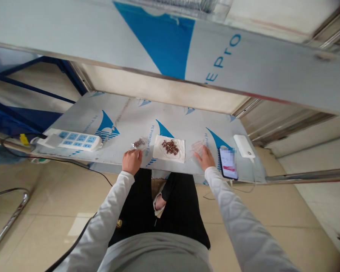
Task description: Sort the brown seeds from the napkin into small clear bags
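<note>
On the shelf-like table, a white paper sheet (161, 151) bears a pile of small brown pieces (170, 147), too small to name surely. My left hand (132, 160) rests at the front edge, fingers loosely apart, just below a small clear bag with brown pieces inside (138, 143). To the right of the sheet, my right hand (205, 157) has its thumb and fingers at the edge of clear plastic bags (197, 146) and seems to pinch one; the fingertips are hard to make out.
A white power strip (79, 140) with a black cable lies at left. At right are a phone (228, 163) and a white power bank (244, 146) with a cable. An overhead shelf (102, 41) crosses above the table (124, 117). My legs are under the front edge.
</note>
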`<state>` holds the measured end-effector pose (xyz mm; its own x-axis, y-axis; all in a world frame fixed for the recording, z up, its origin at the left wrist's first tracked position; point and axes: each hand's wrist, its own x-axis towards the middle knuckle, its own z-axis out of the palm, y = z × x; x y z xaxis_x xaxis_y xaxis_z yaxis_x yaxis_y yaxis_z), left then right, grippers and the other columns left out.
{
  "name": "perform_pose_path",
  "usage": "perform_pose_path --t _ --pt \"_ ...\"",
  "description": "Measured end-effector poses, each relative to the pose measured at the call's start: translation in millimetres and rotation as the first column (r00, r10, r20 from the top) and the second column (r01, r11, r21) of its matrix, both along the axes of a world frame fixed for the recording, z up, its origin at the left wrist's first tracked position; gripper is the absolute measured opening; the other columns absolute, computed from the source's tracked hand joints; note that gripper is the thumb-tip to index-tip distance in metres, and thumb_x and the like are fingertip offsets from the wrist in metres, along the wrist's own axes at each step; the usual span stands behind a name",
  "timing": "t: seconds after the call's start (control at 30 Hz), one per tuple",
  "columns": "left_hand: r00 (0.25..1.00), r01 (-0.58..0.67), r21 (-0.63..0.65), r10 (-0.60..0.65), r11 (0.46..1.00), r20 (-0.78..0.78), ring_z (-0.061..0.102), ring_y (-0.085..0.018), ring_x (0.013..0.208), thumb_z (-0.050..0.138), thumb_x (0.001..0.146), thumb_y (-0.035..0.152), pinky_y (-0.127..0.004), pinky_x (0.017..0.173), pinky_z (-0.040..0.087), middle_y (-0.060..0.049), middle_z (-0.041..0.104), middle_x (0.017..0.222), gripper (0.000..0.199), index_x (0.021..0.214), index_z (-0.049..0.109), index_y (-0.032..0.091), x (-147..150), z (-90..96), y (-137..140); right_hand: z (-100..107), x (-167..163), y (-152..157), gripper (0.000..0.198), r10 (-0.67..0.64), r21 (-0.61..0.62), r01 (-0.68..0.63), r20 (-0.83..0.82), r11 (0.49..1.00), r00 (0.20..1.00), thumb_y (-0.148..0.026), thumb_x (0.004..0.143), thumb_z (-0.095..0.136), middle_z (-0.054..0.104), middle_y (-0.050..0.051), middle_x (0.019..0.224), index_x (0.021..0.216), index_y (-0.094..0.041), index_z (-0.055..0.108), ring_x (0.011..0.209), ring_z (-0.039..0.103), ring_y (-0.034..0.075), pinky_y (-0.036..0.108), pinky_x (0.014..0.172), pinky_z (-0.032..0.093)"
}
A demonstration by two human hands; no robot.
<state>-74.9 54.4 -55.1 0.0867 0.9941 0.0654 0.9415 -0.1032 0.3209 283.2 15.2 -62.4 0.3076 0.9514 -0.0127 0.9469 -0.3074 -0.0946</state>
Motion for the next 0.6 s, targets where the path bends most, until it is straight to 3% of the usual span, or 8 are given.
perform_pose_path --t 0.13,0.3,0.37,0.43,0.53,0.6 --pt "0.999 -0.013 -0.102 0.008 0.995 -0.047 0.068 -0.031 0.077 0.046 0.085 0.03 -0.037 0.07 0.047 -0.016 0.073 0.08 0.032 0.09 0.074 0.017 -0.5 13.3 7.4 -22.0 -17.8 0.7 0.063 -0.06 -0.015 0.059 -0.033 0.998 0.998 -0.041 0.095 0.021 0.027 0.02 0.151 0.147 -0.005 0.021 0.14 0.023 0.029 0.045 0.112 0.021" --pt "0.998 -0.037 -0.117 0.032 0.992 -0.045 0.068 -0.028 0.08 0.049 0.082 0.032 -0.032 0.07 0.045 -0.012 0.074 0.085 0.029 0.087 0.075 0.021 -6.1 25.6 12.1 -17.2 -24.5 6.1 0.057 -0.191 0.028 0.194 -0.085 0.981 0.978 -0.033 0.096 0.015 0.027 0.017 0.152 0.145 -0.008 0.029 0.142 0.018 0.028 0.051 0.114 0.012" --pt "0.995 -0.099 -0.065 0.1 0.993 0.018 0.069 -0.026 0.08 0.047 0.084 0.034 -0.03 0.07 0.045 -0.011 0.074 0.085 0.032 0.091 0.075 0.021 -9.7 31.8 8.1 -12.8 -25.0 6.0 0.06 -0.229 0.054 0.235 -0.096 0.97 0.969 -0.037 0.095 0.018 0.025 0.018 0.152 0.145 -0.006 0.028 0.142 0.016 0.03 0.054 0.113 0.01" --pt "0.966 -0.187 -0.008 0.185 0.982 0.18 0.069 -0.024 0.08 0.049 0.083 0.037 -0.028 0.07 0.045 -0.01 0.074 0.083 0.033 0.093 0.075 0.019 -11.8 38.7 1.0 -6.0 -28.9 3.6 0.065 -0.25 0.095 0.26 -0.106 0.961 0.962 -0.043 0.094 0.021 0.02 0.02 0.153 0.146 -0.004 0.023 0.143 0.012 0.032 0.058 0.112 0.007" --pt "0.803 -0.272 -0.058 0.26 0.961 0.537 0.069 -0.022 0.075 0.056 0.079 0.044 -0.027 0.067 0.047 -0.008 0.074 0.076 0.036 0.092 0.075 0.016 -6.1 48.3 -12.5 13.1 -50.9 -4.2 0.071 -0.197 0.297 0.257 -0.217 0.92 0.956 -0.05 0.092 0.029 0.015 0.022 0.154 0.146 -0.006 0.021 0.143 0.01 0.033 0.062 0.11 0.009" --pt "0.617 -0.235 -0.149 0.266 0.961 0.741 0.069 -0.021 0.07 0.06 0.075 0.049 -0.026 0.062 0.048 -0.007 0.074 0.074 0.04 0.09 0.074 0.014 5.8 53.3 -21.2 31.3 -79.2 -10.2 0.064 0.001 0.464 0.174 -0.353 0.869 0.936 -0.048 0.091 0.036 0.027 0.022 0.15 0.14 -0.009 0.036 0.14 0.021 0.032 0.057 0.11 0.02"
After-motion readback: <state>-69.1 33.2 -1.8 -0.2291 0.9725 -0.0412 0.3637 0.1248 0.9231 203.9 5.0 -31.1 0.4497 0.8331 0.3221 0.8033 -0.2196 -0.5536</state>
